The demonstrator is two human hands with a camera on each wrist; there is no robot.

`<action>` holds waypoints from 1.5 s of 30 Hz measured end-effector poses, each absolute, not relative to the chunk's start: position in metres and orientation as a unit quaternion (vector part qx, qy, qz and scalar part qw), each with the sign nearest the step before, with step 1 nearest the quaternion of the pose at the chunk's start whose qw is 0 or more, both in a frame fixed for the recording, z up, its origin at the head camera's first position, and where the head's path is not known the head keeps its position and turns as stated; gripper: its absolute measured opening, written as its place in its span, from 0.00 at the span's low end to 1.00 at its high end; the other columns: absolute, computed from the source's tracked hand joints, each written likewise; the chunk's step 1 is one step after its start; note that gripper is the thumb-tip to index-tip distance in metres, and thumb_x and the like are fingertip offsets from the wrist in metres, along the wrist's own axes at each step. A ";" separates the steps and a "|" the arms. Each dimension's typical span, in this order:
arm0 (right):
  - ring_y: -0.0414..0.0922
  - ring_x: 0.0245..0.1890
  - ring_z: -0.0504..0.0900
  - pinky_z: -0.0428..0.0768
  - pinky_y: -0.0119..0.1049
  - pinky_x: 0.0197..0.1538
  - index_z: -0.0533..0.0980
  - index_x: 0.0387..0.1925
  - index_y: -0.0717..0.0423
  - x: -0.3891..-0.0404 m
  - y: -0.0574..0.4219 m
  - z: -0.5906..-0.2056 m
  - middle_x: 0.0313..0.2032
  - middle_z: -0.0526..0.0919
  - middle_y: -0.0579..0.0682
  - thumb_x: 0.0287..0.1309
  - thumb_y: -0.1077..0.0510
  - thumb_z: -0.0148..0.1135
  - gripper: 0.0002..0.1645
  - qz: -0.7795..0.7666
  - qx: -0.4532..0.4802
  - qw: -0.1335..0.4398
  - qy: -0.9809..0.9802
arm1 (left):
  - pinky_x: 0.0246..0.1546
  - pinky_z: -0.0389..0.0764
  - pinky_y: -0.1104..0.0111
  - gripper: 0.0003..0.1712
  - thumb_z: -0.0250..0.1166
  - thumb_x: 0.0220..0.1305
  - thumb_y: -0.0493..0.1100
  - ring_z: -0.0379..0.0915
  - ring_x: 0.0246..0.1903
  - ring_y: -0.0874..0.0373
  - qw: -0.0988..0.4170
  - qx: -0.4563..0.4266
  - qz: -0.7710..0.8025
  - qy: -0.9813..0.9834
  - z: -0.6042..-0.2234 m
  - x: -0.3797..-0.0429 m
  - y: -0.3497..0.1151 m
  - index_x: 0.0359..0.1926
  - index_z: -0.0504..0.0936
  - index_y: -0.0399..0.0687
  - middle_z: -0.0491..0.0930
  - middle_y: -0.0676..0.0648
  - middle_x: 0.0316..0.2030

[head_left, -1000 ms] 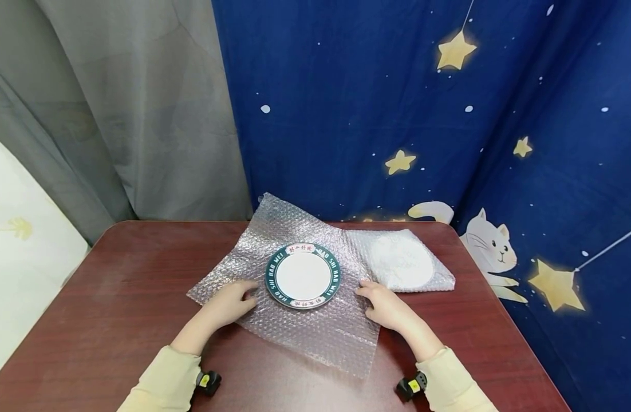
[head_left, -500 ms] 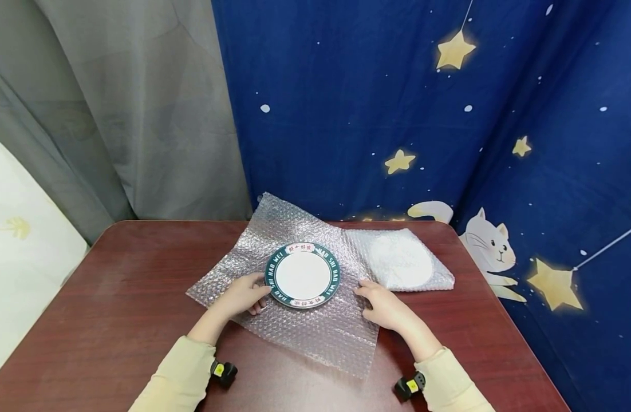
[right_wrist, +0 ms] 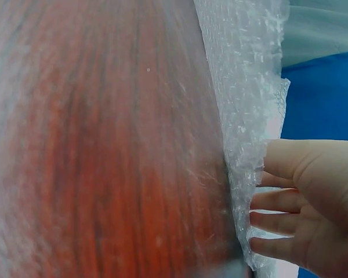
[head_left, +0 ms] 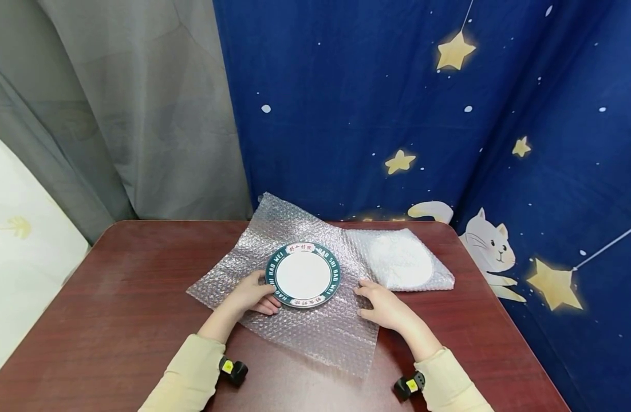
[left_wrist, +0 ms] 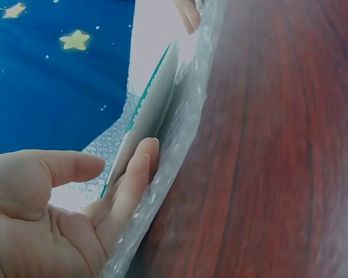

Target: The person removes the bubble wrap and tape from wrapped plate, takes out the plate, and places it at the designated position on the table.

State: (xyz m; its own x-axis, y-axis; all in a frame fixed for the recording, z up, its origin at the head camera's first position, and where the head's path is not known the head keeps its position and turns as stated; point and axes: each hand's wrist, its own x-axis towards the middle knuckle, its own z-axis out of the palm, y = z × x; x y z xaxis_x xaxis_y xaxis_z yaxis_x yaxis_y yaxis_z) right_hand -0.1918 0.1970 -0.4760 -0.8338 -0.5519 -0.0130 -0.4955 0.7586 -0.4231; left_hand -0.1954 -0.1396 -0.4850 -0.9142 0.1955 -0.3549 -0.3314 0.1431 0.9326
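Observation:
A round plate (head_left: 303, 276) with a white centre and a dark green lettered rim lies face up on a spread sheet of bubble wrap (head_left: 336, 337). My left hand (head_left: 249, 294) holds the plate by its left rim. In the left wrist view its fingers (left_wrist: 136, 174) reach beneath the plate (left_wrist: 148, 113), and the thumb is at the upper side of the rim. To the right of the plate, my right hand (head_left: 385, 306) touches the bubble wrap with relaxed fingers. The right wrist view shows those fingertips along the bubble wrap (right_wrist: 238, 116), with nothing gripped.
Beyond the right hand lies a bubble-wrapped packet (head_left: 405, 260) with a round white thing inside, near the table's back right corner. The reddish-brown table (head_left: 130, 320) extends under everything. Grey and blue star-patterned curtains (head_left: 346, 114) hang behind it.
My left hand has moved right, from beside the plate to its left rim, with its fingers now under the edge. The right hand stays almost where it was.

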 end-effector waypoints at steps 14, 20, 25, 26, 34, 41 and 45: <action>0.61 0.63 0.66 0.66 0.52 0.63 0.76 0.52 0.68 -0.192 0.195 -0.475 0.61 0.68 0.68 0.46 0.54 0.76 0.34 -0.226 -0.254 0.081 0.937 | 0.28 0.84 0.61 0.38 0.50 0.65 0.27 0.82 0.24 0.46 0.184 -0.096 0.718 0.664 -0.493 -0.198 -0.134 0.72 0.44 0.34 0.79 0.34 0.25; 0.60 0.63 0.66 0.65 0.52 0.63 0.76 0.52 0.67 -0.192 0.194 -0.475 0.61 0.68 0.67 0.44 0.53 0.77 0.35 -0.231 -0.244 0.083 0.938 | 0.29 0.84 0.62 0.37 0.50 0.64 0.26 0.83 0.24 0.46 0.175 -0.094 0.738 0.645 -0.494 -0.197 -0.134 0.72 0.45 0.34 0.79 0.34 0.27; 0.60 0.63 0.66 0.66 0.52 0.63 0.76 0.53 0.67 -0.192 0.194 -0.476 0.61 0.69 0.67 0.44 0.53 0.77 0.35 -0.228 -0.247 0.082 0.938 | 0.28 0.84 0.62 0.37 0.49 0.63 0.25 0.82 0.23 0.47 0.167 -0.093 0.742 0.642 -0.495 -0.196 -0.134 0.71 0.47 0.33 0.79 0.33 0.28; 0.60 0.63 0.66 0.66 0.52 0.63 0.76 0.53 0.67 -0.192 0.194 -0.476 0.61 0.69 0.67 0.44 0.53 0.77 0.35 -0.229 -0.247 0.083 0.938 | 0.28 0.84 0.62 0.37 0.49 0.63 0.25 0.82 0.23 0.46 0.165 -0.092 0.743 0.642 -0.495 -0.196 -0.134 0.70 0.47 0.32 0.79 0.33 0.29; 0.60 0.63 0.66 0.66 0.52 0.62 0.76 0.54 0.65 -0.191 0.195 -0.475 0.62 0.68 0.66 0.45 0.53 0.76 0.35 -0.228 -0.248 0.086 0.938 | 0.28 0.84 0.61 0.37 0.49 0.62 0.25 0.82 0.22 0.46 0.162 -0.091 0.755 0.628 -0.495 -0.195 -0.135 0.70 0.47 0.32 0.78 0.32 0.29; 0.62 0.62 0.66 0.66 0.54 0.61 0.76 0.53 0.68 -0.191 0.196 -0.476 0.61 0.69 0.68 0.45 0.52 0.76 0.35 -0.231 -0.256 0.076 0.936 | 0.28 0.84 0.62 0.37 0.50 0.62 0.25 0.82 0.23 0.47 0.161 -0.091 0.765 0.617 -0.497 -0.195 -0.137 0.70 0.47 0.34 0.78 0.33 0.31; 0.63 0.61 0.66 0.66 0.55 0.61 0.76 0.52 0.69 -0.191 0.197 -0.476 0.60 0.69 0.69 0.45 0.51 0.76 0.36 -0.235 -0.263 0.067 0.933 | 0.28 0.84 0.63 0.37 0.50 0.61 0.25 0.82 0.23 0.47 0.160 -0.096 0.767 0.614 -0.499 -0.194 -0.137 0.70 0.48 0.36 0.78 0.32 0.32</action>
State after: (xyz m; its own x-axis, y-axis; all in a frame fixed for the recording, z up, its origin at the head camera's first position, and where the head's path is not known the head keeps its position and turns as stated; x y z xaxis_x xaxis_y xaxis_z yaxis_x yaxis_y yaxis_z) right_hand -0.1906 0.1967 -0.4765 -0.8522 -0.5232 -0.0016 -0.4603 0.7511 -0.4733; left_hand -0.1945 -0.1371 -0.4993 -0.9306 0.1269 -0.3432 -0.3627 -0.1956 0.9111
